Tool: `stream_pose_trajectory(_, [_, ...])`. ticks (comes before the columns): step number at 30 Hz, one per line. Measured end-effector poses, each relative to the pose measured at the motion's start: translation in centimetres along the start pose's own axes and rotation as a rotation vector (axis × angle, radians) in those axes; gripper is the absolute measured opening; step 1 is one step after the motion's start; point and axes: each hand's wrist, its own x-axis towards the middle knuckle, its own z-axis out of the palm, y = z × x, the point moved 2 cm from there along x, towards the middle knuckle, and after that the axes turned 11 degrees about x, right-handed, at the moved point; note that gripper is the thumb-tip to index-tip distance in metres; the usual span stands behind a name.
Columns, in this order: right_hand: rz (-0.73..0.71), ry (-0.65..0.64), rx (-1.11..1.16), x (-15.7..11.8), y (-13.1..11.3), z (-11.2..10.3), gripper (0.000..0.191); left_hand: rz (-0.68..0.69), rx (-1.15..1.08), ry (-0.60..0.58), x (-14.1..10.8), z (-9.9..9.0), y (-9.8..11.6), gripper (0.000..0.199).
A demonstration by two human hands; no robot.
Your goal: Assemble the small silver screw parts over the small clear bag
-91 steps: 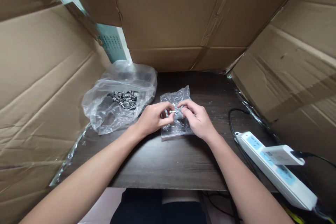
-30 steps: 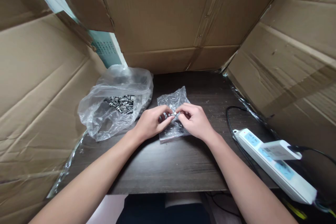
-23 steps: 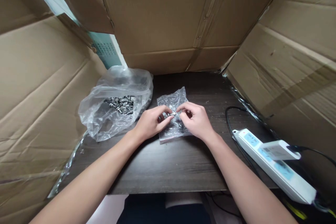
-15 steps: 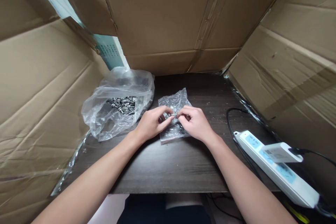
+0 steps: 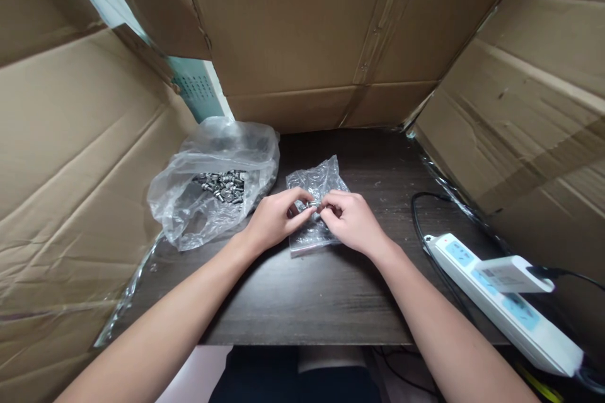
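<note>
A small metal bolt [image 5: 313, 204] is held level between my two hands, just above a small clear plastic bag [image 5: 312, 179]. My left hand [image 5: 274, 219] pinches one end between thumb and forefinger. The fingertips of my right hand [image 5: 353, 219] are closed around the other end and hide part of it. Underneath, the small bag lies crinkled on the table; its contents are hard to make out. To the left, a large clear plastic bag [image 5: 182, 173] sits with its mouth open, showing a heap of metal bolts [image 5: 225, 187].
Cardboard walls [image 5: 302, 25] enclose the dark wooden table [image 5: 302, 302] at the back and both sides. A white power strip [image 5: 503, 308] with a plugged-in adapter [image 5: 517, 274] lies at the right. A black cable [image 5: 413, 214] loops beside it.
The view has shifted slightly. Both hands stay over the small bag, and a little more of the bolt shows between the fingertips.
</note>
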Motion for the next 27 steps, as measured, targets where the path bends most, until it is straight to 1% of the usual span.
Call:
stream_pose_trajectory(2, [-0.007, 0.049, 0.041, 0.03, -0.02, -0.13, 0.015, -0.004, 0.001, -0.006, 0.02, 0.0, -0.05, 0.013])
stream_pose_trajectory(5, [-0.032, 0.09, 0.108, 0.11, -0.15, -0.33, 0.021, -0.008, 0.0, -0.013, 0.03, 0.04, -0.17, 0.015])
stream_pose_trajectory(7, [-0.033, 0.058, 0.095, 0.17, -0.16, -0.26, 0.02, -0.006, 0.001, -0.013, 0.03, 0.08, -0.22, 0.016])
stream_pose_trajectory(10, [0.005, -0.033, -0.003, 0.18, 0.01, 0.05, 0.018, -0.004, 0.006, -0.006, 0.03, 0.12, -0.22, 0.016])
stream_pose_trajectory(12, [0.027, -0.052, -0.039, 0.16, 0.11, 0.14, 0.019, -0.005, 0.008, 0.001, 0.05, 0.09, -0.19, 0.016])
stream_pose_trajectory(15, [0.032, 0.011, 0.003, 0.14, 0.09, -0.06, 0.015, -0.005, 0.007, -0.004, 0.06, 0.04, -0.16, 0.015])
stream_pose_trajectory(19, [-0.028, 0.084, 0.1, 0.15, -0.21, -0.39, 0.021, -0.004, 0.004, -0.012, 0.07, 0.02, -0.21, 0.015])
stream_pose_trajectory(22, [-0.05, 0.066, 0.085, 0.17, -0.23, -0.34, 0.019, -0.004, 0.008, -0.011, 0.08, 0.06, -0.25, 0.016])
stream_pose_trajectory(25, [-0.012, 0.039, 0.022, 0.19, 0.04, -0.18, 0.017, -0.013, 0.015, -0.006, 0.08, 0.07, -0.27, 0.016])
stream_pose_trajectory(27, [0.008, 0.05, 0.017, 0.18, 0.12, -0.17, 0.016, -0.012, 0.015, -0.004, 0.08, 0.06, -0.28, 0.016])
